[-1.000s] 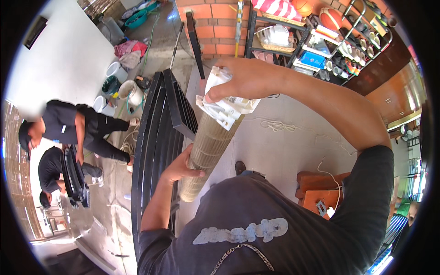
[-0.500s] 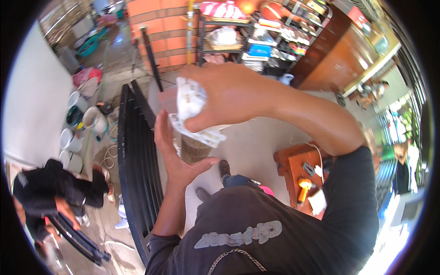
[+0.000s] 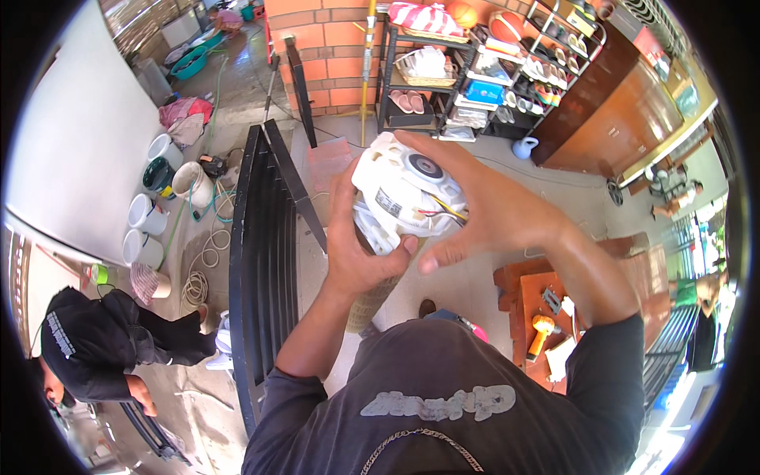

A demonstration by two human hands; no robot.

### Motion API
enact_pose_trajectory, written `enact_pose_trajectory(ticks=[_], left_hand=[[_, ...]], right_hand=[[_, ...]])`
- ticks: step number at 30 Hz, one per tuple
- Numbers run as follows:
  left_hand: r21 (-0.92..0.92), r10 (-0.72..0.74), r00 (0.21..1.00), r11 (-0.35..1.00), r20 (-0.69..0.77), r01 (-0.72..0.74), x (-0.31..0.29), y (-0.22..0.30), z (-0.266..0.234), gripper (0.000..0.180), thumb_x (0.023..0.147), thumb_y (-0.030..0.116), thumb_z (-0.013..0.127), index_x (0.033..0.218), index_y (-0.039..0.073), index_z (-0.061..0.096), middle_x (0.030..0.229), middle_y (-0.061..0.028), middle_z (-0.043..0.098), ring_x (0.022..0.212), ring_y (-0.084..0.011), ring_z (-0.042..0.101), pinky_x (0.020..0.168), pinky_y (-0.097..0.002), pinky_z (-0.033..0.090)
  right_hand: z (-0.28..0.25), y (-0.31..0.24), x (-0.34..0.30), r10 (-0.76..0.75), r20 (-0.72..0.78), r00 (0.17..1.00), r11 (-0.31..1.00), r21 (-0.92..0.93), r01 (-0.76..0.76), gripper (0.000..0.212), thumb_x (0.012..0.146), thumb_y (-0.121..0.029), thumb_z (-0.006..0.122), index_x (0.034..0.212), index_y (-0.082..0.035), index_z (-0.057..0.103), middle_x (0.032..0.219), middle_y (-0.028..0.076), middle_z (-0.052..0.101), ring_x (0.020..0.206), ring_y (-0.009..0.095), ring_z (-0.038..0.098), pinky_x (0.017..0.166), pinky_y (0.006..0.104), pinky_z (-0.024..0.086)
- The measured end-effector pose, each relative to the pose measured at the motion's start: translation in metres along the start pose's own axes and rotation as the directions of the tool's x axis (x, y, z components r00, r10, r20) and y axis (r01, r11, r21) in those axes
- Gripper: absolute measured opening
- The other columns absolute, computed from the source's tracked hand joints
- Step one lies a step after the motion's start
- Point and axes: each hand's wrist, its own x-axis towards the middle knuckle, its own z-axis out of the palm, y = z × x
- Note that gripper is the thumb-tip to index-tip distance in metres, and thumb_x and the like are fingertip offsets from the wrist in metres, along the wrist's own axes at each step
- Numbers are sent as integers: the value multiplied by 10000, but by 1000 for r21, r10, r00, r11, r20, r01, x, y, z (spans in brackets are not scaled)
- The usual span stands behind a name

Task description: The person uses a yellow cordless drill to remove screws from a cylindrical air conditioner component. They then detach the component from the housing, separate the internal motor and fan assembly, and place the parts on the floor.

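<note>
A white plastic motor housing is held up in front of my chest. It has a round dark-centred disc on its face, and yellow, red and dark wires come out at its right side. My left hand grips the left and lower edge, thumb in front. My right hand is wrapped around the right side, its fingers partly hidden behind the housing. Below it hangs a brownish ribbed cylinder, partly covered by my left hand; whether it is joined to the housing I cannot tell.
A black slatted metal gate stands close on my left. Beyond it a person in black bends down near several buckets. At my right a wooden table carries a yellow-orange tool. Shelves line the back.
The housing has turned, so its disc and wires now show. My left hand has closed on it from open. My right hand has shifted from over its top to its right side.
</note>
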Motion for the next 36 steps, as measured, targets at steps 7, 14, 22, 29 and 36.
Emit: enact_pose_trajectory(ticks=[7,14,22,29,36], left_hand=[[-44,-44,997,998,67,47,6,8,9,1113,728,323,904,1614,-89,372,1476,-208,508,1388,-325,537,1192,-441,411],[-103,-106,988,988,112,117,14,7,15,1115,702,296,894,1604,-110,379,1488,-198,526,1419,-305,524,1213,-430,387],[-78,-50,996,995,70,55,14,0,28,1183,689,298,916,1634,-98,325,1559,-206,517,1463,-306,509,1238,-422,373],[71,131,991,989,17,-132,7,-2,47,1190,728,339,931,1646,-87,305,1593,-238,459,1518,-355,455,1264,-464,341],[135,44,999,990,29,-47,7,8,58,1149,722,291,901,1635,-98,322,1581,-244,467,1505,-354,454,1259,-453,335]], right_hand=[[7,9,-20,-104,-202,974,994,3,107,1072,711,-288,1029,1633,-108,513,1455,168,607,1343,316,599,1150,416,464],[15,22,-23,-46,-323,945,978,178,108,1005,685,-188,999,1593,-94,580,1455,167,622,1331,269,607,1150,386,453],[17,43,-26,-76,-390,918,923,320,213,1215,650,-179,1046,1662,-40,388,1509,198,544,1388,283,588,1168,395,473],[33,66,-27,-128,-452,883,776,509,373,1388,595,-169,1092,1679,-19,239,1612,191,484,1479,277,525,1227,419,436],[20,80,-32,-195,-454,869,814,420,402,1288,586,-164,1088,1643,-4,369,1588,186,518,1454,253,549,1215,409,446]])
